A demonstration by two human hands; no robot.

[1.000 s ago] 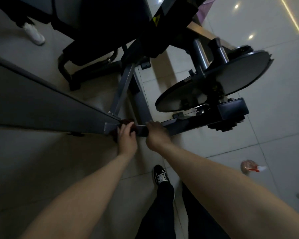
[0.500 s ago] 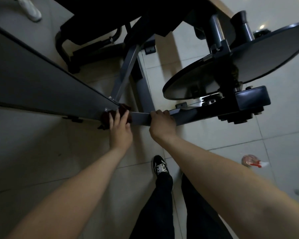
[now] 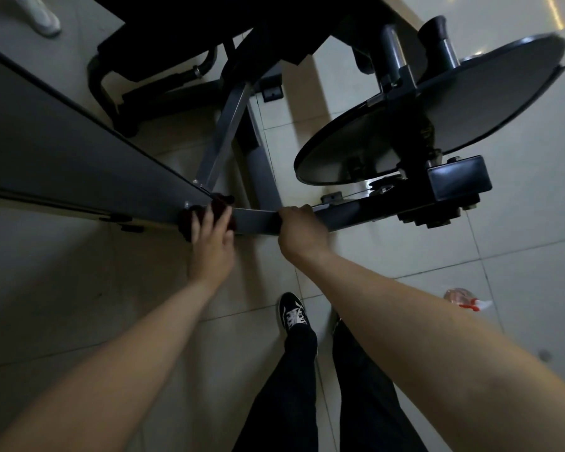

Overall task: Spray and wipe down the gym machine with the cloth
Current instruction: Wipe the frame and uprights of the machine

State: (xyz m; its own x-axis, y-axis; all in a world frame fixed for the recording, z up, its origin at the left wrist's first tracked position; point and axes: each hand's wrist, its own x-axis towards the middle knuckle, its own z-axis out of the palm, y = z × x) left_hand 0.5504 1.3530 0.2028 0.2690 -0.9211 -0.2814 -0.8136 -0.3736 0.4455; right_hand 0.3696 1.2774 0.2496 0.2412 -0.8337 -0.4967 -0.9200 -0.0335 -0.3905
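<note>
A grey metal bar (image 3: 256, 220) of the gym machine runs across the middle of the view. My left hand (image 3: 211, 243) presses a dark red cloth (image 3: 222, 207) against the bar where it meets the long grey panel (image 3: 79, 164); its fingers lie over the cloth. My right hand (image 3: 302, 231) grips the same bar a little to the right, fingers curled over its top edge. A spray bottle (image 3: 462, 298) with a red trigger lies on the floor tiles at the right, away from both hands.
A large dark round disc (image 3: 463, 102) and a black block (image 3: 457, 177) of the machine stand to the right of the bar. A black machine base (image 3: 150, 79) sits behind. My black shoe (image 3: 292, 313) is below; another person's white shoe (image 3: 43, 14) is at top left.
My left hand has slid the cloth leftwards along the bar towards the grey panel, widening the gap to my right hand. The right hand keeps its grip. The view has shifted closer.
</note>
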